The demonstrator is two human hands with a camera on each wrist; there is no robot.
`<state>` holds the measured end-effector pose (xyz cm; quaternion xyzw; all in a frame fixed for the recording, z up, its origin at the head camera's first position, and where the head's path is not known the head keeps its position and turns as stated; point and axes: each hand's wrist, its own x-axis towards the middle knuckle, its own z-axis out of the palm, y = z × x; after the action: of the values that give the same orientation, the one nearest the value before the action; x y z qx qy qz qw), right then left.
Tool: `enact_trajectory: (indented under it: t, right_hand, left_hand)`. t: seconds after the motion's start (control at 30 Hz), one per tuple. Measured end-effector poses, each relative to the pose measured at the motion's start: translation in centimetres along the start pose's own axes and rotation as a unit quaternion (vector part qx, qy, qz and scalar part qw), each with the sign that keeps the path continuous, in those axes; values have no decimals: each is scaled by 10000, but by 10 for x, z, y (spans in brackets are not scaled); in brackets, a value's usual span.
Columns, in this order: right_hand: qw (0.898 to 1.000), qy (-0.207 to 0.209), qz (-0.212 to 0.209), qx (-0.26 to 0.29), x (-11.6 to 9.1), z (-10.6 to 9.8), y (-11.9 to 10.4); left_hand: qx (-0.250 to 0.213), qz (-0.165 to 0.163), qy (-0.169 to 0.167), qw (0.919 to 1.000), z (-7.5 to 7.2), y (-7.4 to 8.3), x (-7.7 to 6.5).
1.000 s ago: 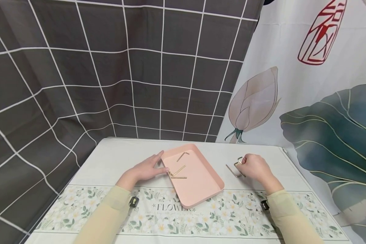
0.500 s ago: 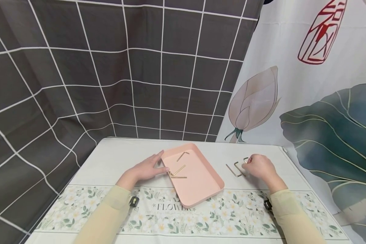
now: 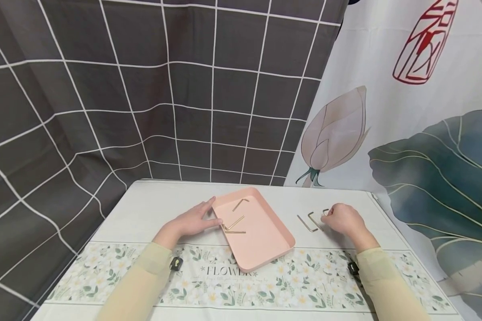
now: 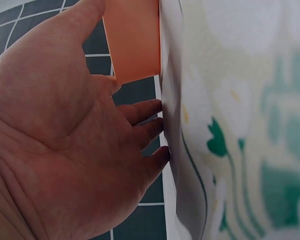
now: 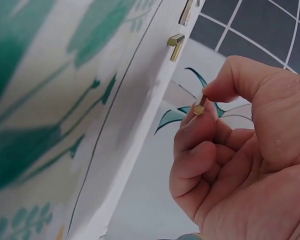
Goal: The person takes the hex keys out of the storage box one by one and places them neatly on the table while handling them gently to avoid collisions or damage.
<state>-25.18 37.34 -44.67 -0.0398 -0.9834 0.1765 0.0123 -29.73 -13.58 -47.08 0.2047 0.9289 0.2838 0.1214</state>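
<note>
In the head view, my left hand (image 3: 194, 220) rests with extended fingers against the left side of the pink tray (image 3: 261, 240), thumb at its rim. The left wrist view shows the palm and fingertips close along the tray wall (image 4: 132, 42). My right hand (image 3: 343, 220) pinches a brass-coloured hex key (image 5: 199, 109) between thumb and index finger, the other fingers curled; most of that key is hidden by the hand. Just left of it, two more hex keys lie on the table, a left one (image 3: 306, 224) and a middle one (image 3: 314, 220).
Inside the tray are three hex keys: one near the far end (image 3: 240, 205) and two crossing by the left wall, an upper one (image 3: 236, 223) and a lower one (image 3: 237, 232). The white tablecloth (image 3: 176, 196) carries a floral band (image 3: 209, 285). Behind hangs a dark grid curtain (image 3: 184, 133).
My right hand has shifted slightly right with the pinched hex key, away from the middle key, which now shows more fully. The left hand and tray have stayed in place.
</note>
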Motion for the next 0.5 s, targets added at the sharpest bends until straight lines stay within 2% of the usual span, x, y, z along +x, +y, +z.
enact_trajectory:
  t: [0.5]
  right_hand:
    - [9994,-328,-7,-141,6,4,-1]
  left_hand:
    - [6,21,15,10000,0,-1,1]
